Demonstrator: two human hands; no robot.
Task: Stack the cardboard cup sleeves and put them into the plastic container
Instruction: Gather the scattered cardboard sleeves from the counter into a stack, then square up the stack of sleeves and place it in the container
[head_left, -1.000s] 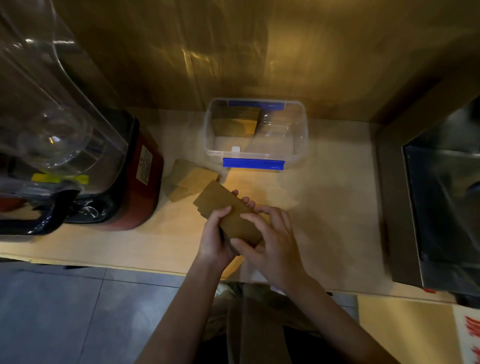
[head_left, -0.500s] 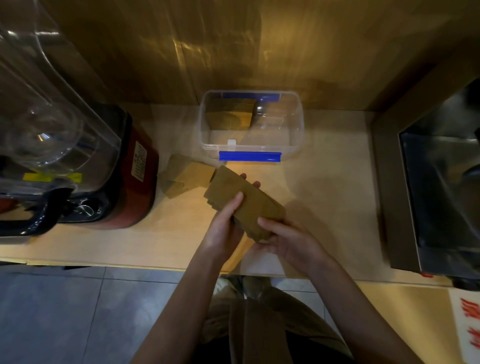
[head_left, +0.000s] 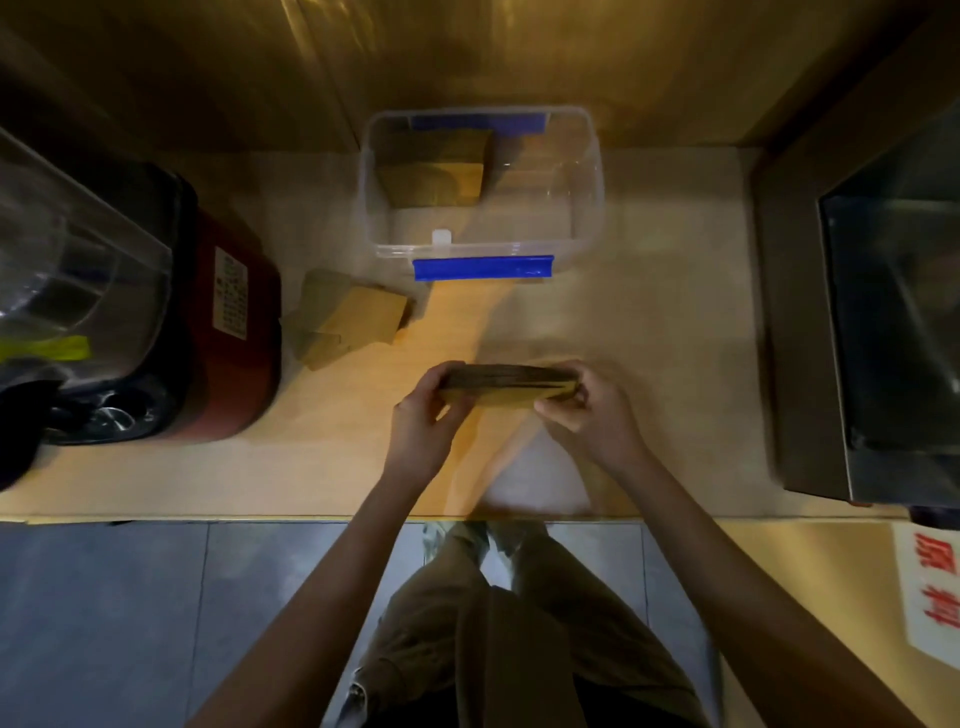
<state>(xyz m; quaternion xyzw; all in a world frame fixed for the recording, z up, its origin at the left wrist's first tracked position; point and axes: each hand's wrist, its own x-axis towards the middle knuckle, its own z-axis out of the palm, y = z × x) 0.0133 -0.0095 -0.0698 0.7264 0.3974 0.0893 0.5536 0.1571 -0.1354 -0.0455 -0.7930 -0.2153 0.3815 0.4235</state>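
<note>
I hold a stack of flat brown cardboard cup sleeves (head_left: 506, 387) on its edge above the counter, between both hands. My left hand (head_left: 423, 423) grips its left end and my right hand (head_left: 589, 405) grips its right end. A clear plastic container (head_left: 584, 171) with blue clips stands farther back at the centre. Inside it, at the back left, stands another bundle of sleeves (head_left: 434, 171). A loose pile of sleeves (head_left: 353, 317) lies on the counter to the left of the container's front.
A blender with a red base (head_left: 228, 332) and clear cover (head_left: 67, 249) fills the left side. A dark metal appliance (head_left: 883, 322) stands at the right. The wooden wall (head_left: 467, 57) rises behind the container. The counter's front edge (head_left: 260, 518) runs below my hands.
The stack lay tilted and flat in my hands; now it is turned level and on edge, with one hand at each end. The view has also shifted closer.
</note>
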